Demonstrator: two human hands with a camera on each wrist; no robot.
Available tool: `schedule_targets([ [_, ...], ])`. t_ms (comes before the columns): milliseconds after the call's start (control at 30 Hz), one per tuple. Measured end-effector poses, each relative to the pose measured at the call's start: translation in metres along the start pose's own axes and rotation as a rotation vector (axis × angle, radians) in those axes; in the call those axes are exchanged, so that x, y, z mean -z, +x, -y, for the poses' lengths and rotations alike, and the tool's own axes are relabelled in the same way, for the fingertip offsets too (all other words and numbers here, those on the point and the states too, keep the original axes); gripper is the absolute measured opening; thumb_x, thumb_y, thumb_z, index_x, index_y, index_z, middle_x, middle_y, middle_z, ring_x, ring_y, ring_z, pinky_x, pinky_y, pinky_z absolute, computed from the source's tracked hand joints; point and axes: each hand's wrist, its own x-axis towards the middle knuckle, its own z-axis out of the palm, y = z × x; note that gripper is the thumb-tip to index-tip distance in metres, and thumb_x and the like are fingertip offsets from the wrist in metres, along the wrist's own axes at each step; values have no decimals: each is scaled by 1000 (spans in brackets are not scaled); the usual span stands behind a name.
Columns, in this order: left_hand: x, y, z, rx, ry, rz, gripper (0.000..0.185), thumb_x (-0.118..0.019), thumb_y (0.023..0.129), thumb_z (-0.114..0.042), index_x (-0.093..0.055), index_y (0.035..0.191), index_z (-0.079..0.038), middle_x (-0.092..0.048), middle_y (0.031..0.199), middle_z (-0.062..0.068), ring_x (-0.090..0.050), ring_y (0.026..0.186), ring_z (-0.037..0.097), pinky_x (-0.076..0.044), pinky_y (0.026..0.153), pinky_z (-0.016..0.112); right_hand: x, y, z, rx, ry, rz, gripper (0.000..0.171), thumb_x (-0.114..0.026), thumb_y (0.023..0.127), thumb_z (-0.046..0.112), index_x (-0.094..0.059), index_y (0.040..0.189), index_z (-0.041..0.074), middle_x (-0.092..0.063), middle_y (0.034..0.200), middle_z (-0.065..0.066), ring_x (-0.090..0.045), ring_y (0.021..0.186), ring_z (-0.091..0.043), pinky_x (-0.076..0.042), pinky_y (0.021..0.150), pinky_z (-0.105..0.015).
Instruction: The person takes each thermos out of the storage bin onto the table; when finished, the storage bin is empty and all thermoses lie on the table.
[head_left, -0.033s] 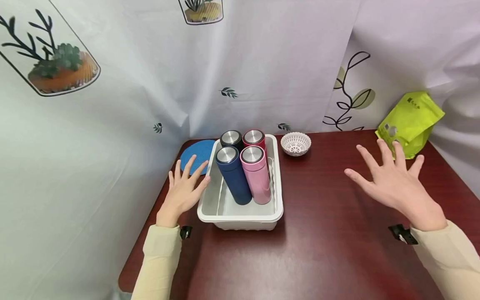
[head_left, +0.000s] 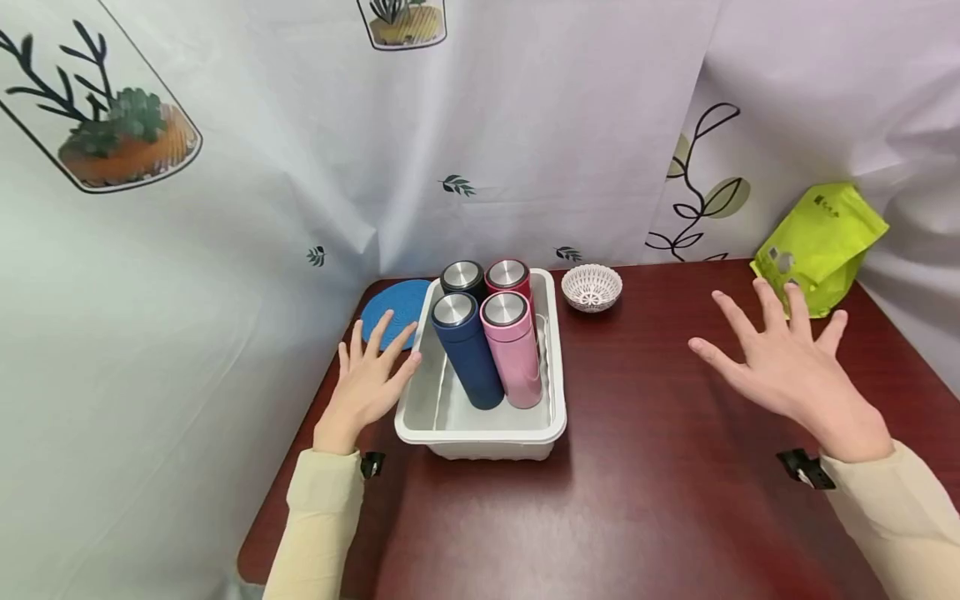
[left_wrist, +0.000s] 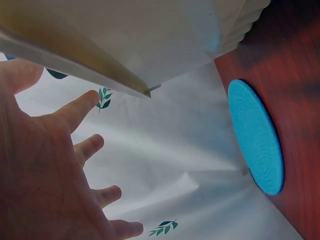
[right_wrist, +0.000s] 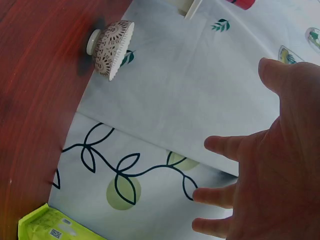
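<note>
My left hand (head_left: 365,383) hovers with spread fingers at the left side of a white plastic tub (head_left: 480,437); its thumb overlaps the tub's rim in the head view. In the left wrist view the tub's side (left_wrist: 165,40) looms above the fingers. Inside the tub stand a navy blue thermos flask (head_left: 471,358) and a pink one (head_left: 513,358) in front, a black one (head_left: 463,275) and a red one (head_left: 510,272) behind. Over the right part of the table, my right hand (head_left: 798,371) is held up, fingers splayed, holding nothing. A green pouch (head_left: 821,246) is behind it.
A round blue woven mat (head_left: 393,308) lies left of the tub, partly hidden by the left hand. To the tub's right is a small patterned openwork bowl (head_left: 592,288). White printed cloth (head_left: 525,150) hangs behind and left of the dark red table (head_left: 645,500).
</note>
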Motion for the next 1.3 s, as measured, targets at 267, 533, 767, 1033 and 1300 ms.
schedule_targets([
  [267,12,1,-4,95,-282,-72,65,-43,100,-55,-49,144,-7,-54,140,16,-55,124,33,-45,101,53,-5,6,17,111,177,-205,72,-62,90,52,-48,140,3,-44,142,-26,-37,132,-44,-28,103,-64],
  [533,16,2,-6,187,-421,148,54,-57,98,-40,-60,129,4,-69,114,21,-71,80,20,-58,79,38,-27,16,51,181,332,-391,45,-70,88,37,-66,119,4,-66,117,-16,-59,112,-34,-44,92,-52],
  [767,10,2,-3,259,-571,201,38,-63,96,-16,-62,121,13,-68,110,26,-72,83,25,-59,81,44,-43,27,81,230,409,-394,48,-75,84,33,-65,119,2,-68,113,-16,-62,107,-33,-48,92,-50],
  [1033,10,0,-9,315,-580,195,36,-64,94,-12,-62,117,15,-68,106,27,-70,85,26,-57,84,49,-57,36,110,255,500,-346,56,-82,77,38,-67,118,3,-70,114,-12,-65,106,-28,-50,93,-44],
  [1300,11,-2,-13,320,-581,188,36,-64,94,-12,-61,118,15,-67,108,27,-70,88,27,-57,84,48,-66,44,135,285,579,-299,67,-87,70,39,-64,123,4,-69,118,-11,-68,104,-25,-52,94,-42],
])
